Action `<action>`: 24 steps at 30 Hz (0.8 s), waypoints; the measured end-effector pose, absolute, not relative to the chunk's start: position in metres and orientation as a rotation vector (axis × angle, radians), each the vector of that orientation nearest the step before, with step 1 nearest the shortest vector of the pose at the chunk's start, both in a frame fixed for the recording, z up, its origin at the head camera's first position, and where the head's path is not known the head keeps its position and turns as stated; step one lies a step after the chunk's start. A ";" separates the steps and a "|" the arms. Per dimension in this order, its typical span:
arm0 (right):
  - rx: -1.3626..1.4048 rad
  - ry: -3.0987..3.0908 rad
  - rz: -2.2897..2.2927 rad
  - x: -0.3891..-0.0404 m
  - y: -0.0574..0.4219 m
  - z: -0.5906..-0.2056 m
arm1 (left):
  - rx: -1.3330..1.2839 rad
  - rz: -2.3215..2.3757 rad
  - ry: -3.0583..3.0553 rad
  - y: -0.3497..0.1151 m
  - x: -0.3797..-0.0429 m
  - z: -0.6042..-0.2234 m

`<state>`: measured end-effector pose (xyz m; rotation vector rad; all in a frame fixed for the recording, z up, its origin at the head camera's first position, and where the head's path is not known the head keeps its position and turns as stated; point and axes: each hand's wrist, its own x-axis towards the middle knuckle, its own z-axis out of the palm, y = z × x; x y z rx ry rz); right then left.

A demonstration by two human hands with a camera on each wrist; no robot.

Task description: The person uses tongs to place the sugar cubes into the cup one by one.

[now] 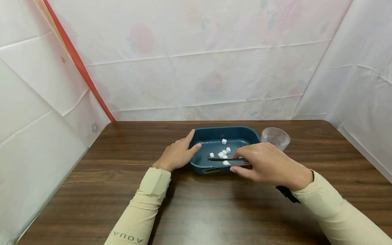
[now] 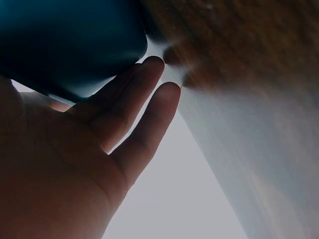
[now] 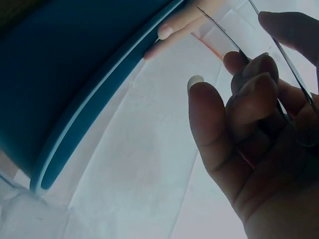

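Pale sleeve fabric [image 1: 137, 207] leads up to the left hand [image 1: 176, 154], fingers extended, resting against the left end of a blue tray [image 1: 209, 147] on the brown surface [image 1: 107, 166]. White cubes [image 1: 220, 155] lie inside. Tongs [image 1: 225, 159], tips apart, cross its near side, pinched by the right hand [image 1: 266, 165]; a clear cup [image 1: 276, 139] is just beside the tray's right end.

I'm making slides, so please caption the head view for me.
Left hand against a blue tray of white cubes; right hand holds tongs at its near rim.
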<state>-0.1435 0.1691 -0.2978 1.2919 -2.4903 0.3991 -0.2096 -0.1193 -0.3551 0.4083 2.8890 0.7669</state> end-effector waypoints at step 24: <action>1.128 -2.519 0.321 -0.164 0.190 -0.302 | 0.413 0.780 2.878 -0.120 -0.212 -0.355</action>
